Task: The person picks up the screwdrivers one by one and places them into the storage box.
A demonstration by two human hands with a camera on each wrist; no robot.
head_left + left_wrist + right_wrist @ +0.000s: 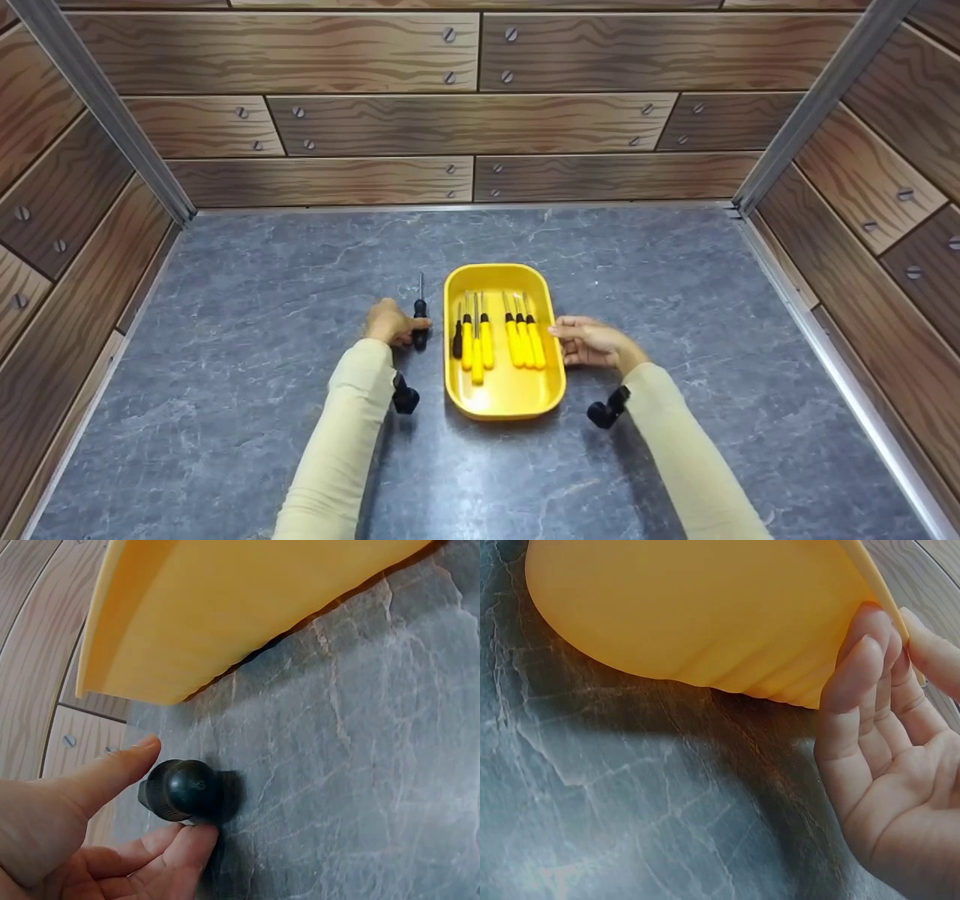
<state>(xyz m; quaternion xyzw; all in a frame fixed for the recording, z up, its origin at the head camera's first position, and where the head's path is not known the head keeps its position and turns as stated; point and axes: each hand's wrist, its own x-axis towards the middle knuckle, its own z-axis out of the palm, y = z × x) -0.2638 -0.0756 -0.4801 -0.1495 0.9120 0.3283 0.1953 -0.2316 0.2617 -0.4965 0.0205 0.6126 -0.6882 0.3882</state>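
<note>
In the head view, a black-handled screwdriver (420, 307) lies left of the yellow tray (502, 409), its shaft toward the back wall. My left hand (391, 322) holds its handle, thumb across it. The left wrist view shows the rounded end of the black handle (191, 789) between the thumb (112, 772) and the fingers. On the tray's right side, my right hand (592, 341) pinches the rim. In the right wrist view, the fingers (855, 682) press the tray's outer wall (697, 607), with the thumb over the rim.
Inside the tray lie a small black screwdriver (457, 341) and several yellow-handled screwdrivers (478, 360) in a left group, with three more yellow-handled ones (526, 345) on the right. A grey marbled tabletop (225, 375) is bounded by wood-patterned walls (480, 124).
</note>
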